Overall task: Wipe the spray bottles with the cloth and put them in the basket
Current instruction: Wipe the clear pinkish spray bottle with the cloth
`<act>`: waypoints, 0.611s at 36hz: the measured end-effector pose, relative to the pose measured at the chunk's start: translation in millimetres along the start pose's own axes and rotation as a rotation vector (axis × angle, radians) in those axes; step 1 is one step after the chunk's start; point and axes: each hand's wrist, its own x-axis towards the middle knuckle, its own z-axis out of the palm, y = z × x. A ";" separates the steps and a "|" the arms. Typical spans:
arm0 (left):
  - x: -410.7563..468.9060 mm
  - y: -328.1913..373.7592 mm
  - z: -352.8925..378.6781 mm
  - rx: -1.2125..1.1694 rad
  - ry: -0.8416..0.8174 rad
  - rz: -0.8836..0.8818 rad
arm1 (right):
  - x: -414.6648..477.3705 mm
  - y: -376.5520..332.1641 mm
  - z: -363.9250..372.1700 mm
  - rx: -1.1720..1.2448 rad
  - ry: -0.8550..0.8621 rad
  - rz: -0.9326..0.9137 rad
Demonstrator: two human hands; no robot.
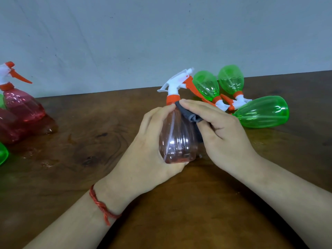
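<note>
wiping step: left hand [143,146] grips the pink bottle [177,139], right hand [221,130] pinches the cloth [188,114] against it. next likely needs turning the bottle; basket not visible.

Red braided wristband [102,205], bare forearms

Grey cloth [188,115] mostly under right hand [222,132], left-edge red bottles [23,108] and green bottle [2,153] cropped

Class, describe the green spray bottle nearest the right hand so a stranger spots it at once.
On the brown wooden table, look right, just beyond the right hand. The translucent green plastic spray bottle there lies on its side; unlike the two green bottles behind it, its flat base points right, not toward the wall.
</note>
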 end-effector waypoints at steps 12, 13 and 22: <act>2.0 1.2 1.3 0.007 0.054 0.010 | -3.0 -8.1 -1.5 -0.129 -0.015 -0.133; 2.0 -0.8 1.6 0.003 0.069 -0.004 | -3.5 -8.6 -1.8 -0.154 -0.029 -0.160; 3.4 -14.6 -8.8 -0.219 0.218 -0.241 | -8.3 -3.9 2.4 -0.216 -0.210 -0.321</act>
